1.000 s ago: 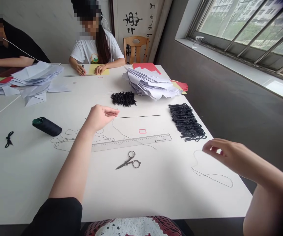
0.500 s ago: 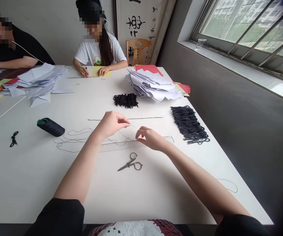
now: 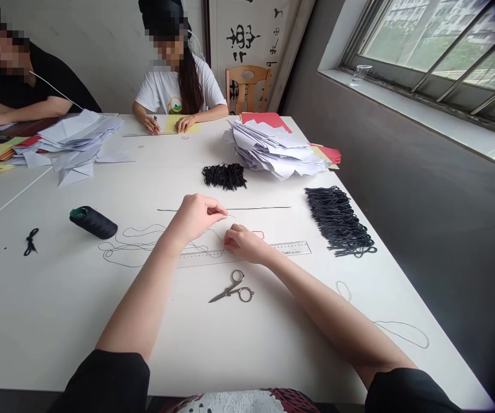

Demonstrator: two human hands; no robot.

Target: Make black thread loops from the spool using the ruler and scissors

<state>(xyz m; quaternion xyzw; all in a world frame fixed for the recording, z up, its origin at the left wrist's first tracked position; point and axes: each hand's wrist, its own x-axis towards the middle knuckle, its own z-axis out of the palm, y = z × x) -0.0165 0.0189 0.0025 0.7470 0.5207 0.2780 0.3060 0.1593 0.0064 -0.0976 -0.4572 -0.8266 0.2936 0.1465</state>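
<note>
My left hand [image 3: 196, 215] hovers above the white table [image 3: 58, 298], its thumb and fingers pinched on a thin thread [image 3: 131, 248] whose loose loops trail left toward a dark spool [image 3: 93, 222]. My right hand [image 3: 242, 243] rests closed just right of it, over a clear ruler [image 3: 290, 248], fingers pinched on the same thread; more of it lies in loops near the right table edge. Small scissors [image 3: 233, 288] lie just in front of both hands.
A long thin black strip [image 3: 256, 207] lies beyond my hands. Black loop piles sit at centre [image 3: 225, 175] and right [image 3: 340, 221]. White paper stacks [image 3: 273, 150] and coloured sheets lie farther back. Two other people sit at the far side. A small black knot [image 3: 31, 241] lies left.
My right hand swung in from the table's right edge to meet my left hand over the ruler. My left hand dropped slightly toward me, still pinching.
</note>
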